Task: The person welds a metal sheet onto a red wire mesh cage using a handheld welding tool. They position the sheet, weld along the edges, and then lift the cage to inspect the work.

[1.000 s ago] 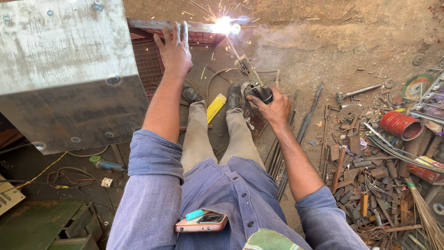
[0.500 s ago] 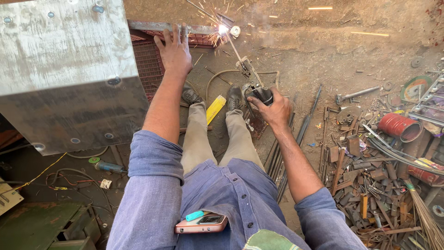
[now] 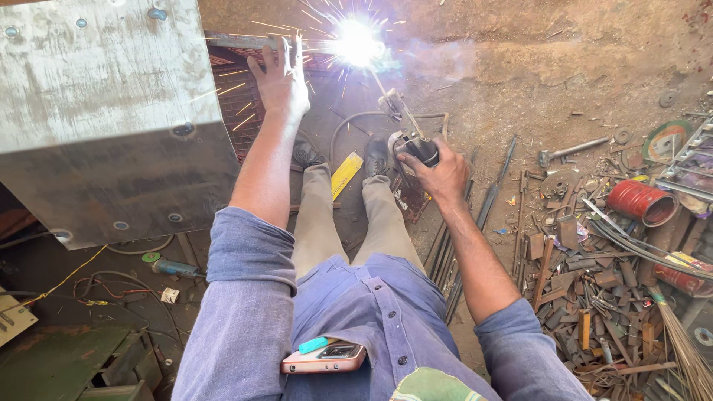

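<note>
A black-handled welding electrode holder (image 3: 416, 148) sits in the person's right hand (image 3: 440, 172), whose grip is clenched around the handle. A thin electrode rod (image 3: 386, 93) runs up from the holder to a bright white welding arc (image 3: 355, 41), and sparks fly outward from the arc. The arc burns at the edge of a rusty red metal grille frame (image 3: 238, 100), just right of where the left hand (image 3: 281, 80) lies flat with its fingers spread and pressed against the frame, its grip released, closed around nothing.

Left of the frame stands a large grey sheet-metal box (image 3: 104, 119) with bolts along its faces. Below the arc, the person's two dark shoes (image 3: 342, 154) stand on the dirt floor (image 3: 535, 67), with a yellow flat bar (image 3: 345, 172) lying between them. A dark cable (image 3: 349, 122) loops across the floor near the shoes. The person wears a blue-grey shirt (image 3: 371, 312) with rolled sleeves and khaki trousers; a phone in a pinkish case (image 3: 324, 359) and a teal pen (image 3: 313, 344) poke out of the chest pocket.

Well to the right of the holder, long steel rods (image 3: 460, 245) lie on the floor beside a heap of rusty scrap metal pieces (image 3: 594, 297), a red cylindrical can (image 3: 642, 202) and a straw broom (image 3: 687, 356).
</note>
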